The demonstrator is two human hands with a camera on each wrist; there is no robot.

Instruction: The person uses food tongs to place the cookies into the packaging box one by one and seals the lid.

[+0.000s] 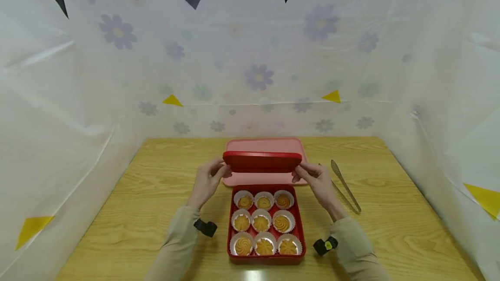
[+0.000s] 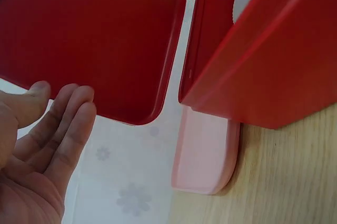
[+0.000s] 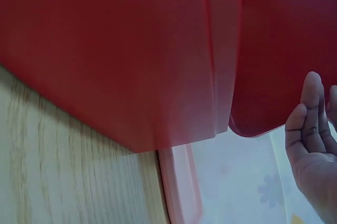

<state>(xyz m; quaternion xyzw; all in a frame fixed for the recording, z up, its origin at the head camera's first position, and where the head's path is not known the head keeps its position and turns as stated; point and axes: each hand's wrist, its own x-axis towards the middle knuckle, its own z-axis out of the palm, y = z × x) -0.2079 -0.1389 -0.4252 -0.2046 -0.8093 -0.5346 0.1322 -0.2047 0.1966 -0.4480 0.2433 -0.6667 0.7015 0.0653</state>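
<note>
A red lid is held up in a tilted position just behind the red box, apart from it. My left hand pinches the lid's left side, thumb and fingers at its edge. At the opposite side, my right hand grips the lid the same way. In the left wrist view the lid's underside shows above the left hand's fingers. The box is uncovered and holds rows of piped cookies in white paper cups.
A pink tray lies behind the box, partly hidden by the lid. Metal tongs rest on the wooden table beyond the right forearm. White flowered sheeting encloses the back and sides.
</note>
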